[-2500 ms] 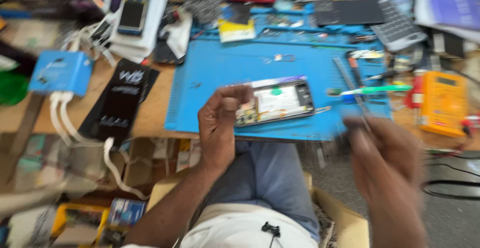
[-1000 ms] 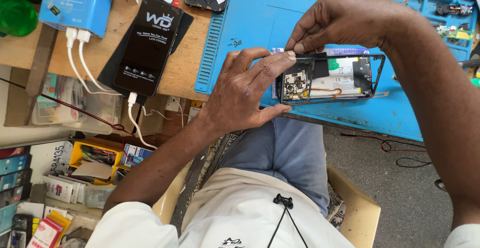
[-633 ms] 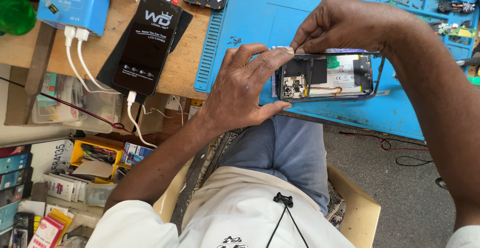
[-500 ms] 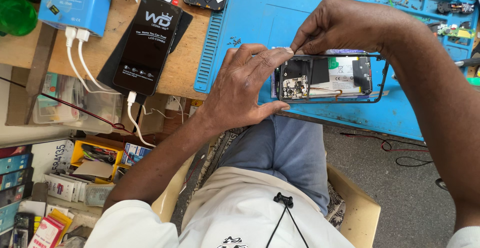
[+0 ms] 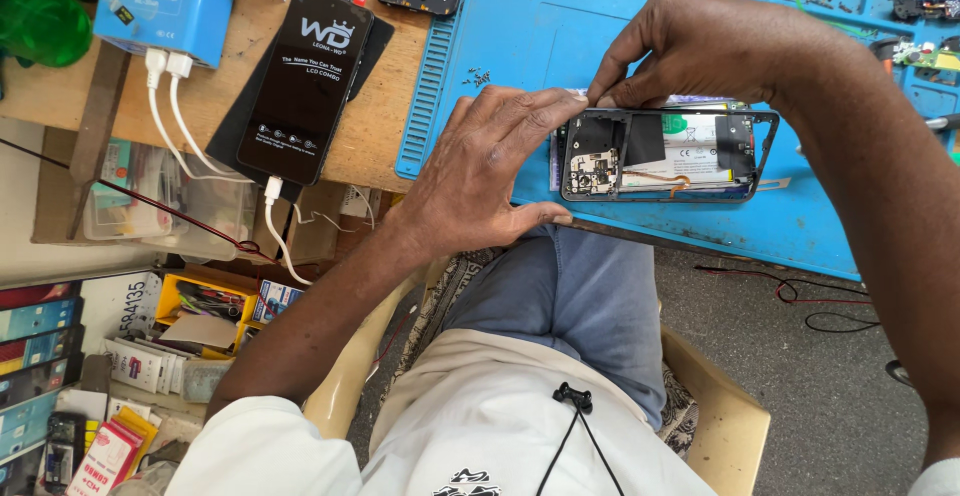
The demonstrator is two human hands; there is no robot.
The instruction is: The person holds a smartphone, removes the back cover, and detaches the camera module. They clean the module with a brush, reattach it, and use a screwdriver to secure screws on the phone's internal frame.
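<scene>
Lying flat on the near part of a blue work mat, an opened smartphone shows its insides: a thin dark frame with rounded corners, a pale battery panel in the middle, black shielding patches at both ends, a small grey circuit board at its left end and a thin coppery ribbon curling across. The mat looks rubbery and matte, with a band of moulded ribs down its left edge and tiny dark screws scattered just beyond them.

The left hand steadies the phone's left end, fingers stretched over its far corner and thumb pressed along its near edge. The right hand arches over from the far side, thumb and forefinger pinched together at the far left corner of the frame; whether they nip anything small I cannot tell.

Left of the mat, on a worn wooden benchtop, lies a glossy black rectangular test device with white lettering, a white cable plugged into its near end. Farther left sits a boxy blue power unit with two white cables running out of it.

Below the bench, a clear plastic tub holds jumbled packets, and a yellow tray holds small tools.
</scene>
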